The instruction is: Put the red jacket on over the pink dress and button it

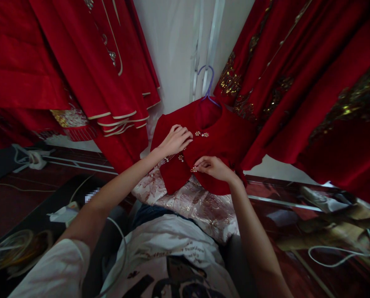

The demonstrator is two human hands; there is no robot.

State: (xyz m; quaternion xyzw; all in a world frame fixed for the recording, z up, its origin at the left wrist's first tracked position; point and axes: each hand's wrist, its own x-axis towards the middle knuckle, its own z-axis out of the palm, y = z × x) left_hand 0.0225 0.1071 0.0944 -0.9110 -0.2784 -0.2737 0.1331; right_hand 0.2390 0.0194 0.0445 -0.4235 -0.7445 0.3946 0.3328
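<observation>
A short red jacket (227,136) on a purple hanger (210,85) leans in front of me, its lower part over my lap. Its top clasp (202,134), made of flower-shaped beaded pieces, is joined near the neckline. Below that the two front edges spread apart. My left hand (176,140) lies on the front panel at the left, fingers slightly bent and apart. Near the lower edge of the other panel, my right hand (211,166) pinches a small beaded clasp (193,169) between thumb and fingers. Another flower clasp piece (181,158) sits below my left hand.
Pale pink patterned fabric (203,207) covers my lap under the jacket. Red garments with gold trim (110,82) hang at the left, and sequined red ones (284,91) at the right. A dark surface at the left holds a clear plastic container (20,250). White cord (340,250) lies at the right.
</observation>
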